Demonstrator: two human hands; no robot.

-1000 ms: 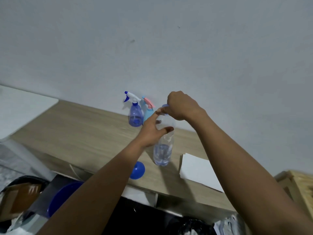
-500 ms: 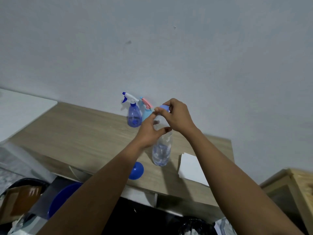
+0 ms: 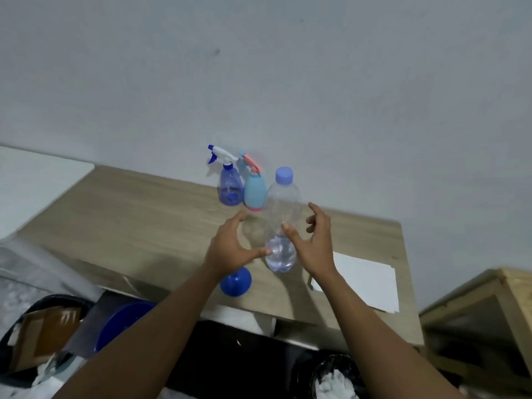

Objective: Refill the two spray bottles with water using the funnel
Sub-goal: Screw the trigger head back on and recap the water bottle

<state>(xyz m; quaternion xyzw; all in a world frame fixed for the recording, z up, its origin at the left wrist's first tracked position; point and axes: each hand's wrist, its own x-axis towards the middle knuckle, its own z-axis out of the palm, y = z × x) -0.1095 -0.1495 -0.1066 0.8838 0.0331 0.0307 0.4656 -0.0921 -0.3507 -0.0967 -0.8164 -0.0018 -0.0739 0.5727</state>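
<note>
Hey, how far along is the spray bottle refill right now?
Done: unclear; the blue spray bottle and the teal spray bottle stand by the wall with heads on, levels unreadable. In hand: nothing; left hand and right hand are open either side of the capped water bottle, which is low. Left: possibly everything; the funnel lies on the table, in no bottle.

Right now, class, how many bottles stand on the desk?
3: blue spray bottle by the wall, pale-blue spray bottle beside it, capped water bottle nearer, between left hand and right hand.
</note>
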